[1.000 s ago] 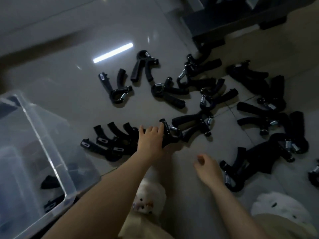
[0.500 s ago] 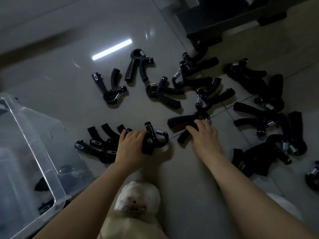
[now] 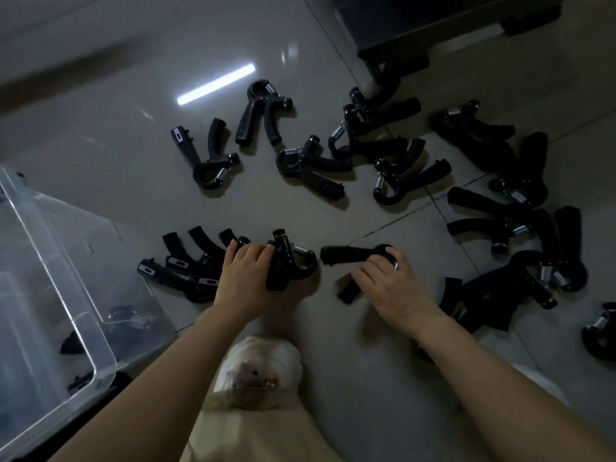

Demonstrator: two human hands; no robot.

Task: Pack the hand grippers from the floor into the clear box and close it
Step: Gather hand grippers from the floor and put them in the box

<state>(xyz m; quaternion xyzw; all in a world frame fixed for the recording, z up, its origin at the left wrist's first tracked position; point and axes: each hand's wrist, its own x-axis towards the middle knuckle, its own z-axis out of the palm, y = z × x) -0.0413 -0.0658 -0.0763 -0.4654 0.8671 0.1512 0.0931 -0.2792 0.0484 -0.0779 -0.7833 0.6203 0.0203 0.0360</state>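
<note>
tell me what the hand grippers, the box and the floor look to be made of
Hand grippers: matte black handles, likely plastic or foam-covered, with shiny coiled metal springs. Clear box: transparent glossy plastic; the floor and dark grippers show through its walls. Floor: glazed tile, probably ceramic, given the grout lines and the mirrored light strip.

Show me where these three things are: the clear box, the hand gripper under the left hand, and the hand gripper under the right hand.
clear box [image 3: 100, 341]: head view, on its near rim corner.
hand gripper under the left hand [image 3: 301, 261]: head view, on its looped head beside the spring.
hand gripper under the right hand [image 3: 346, 254]: head view, on its upper handle.
</note>
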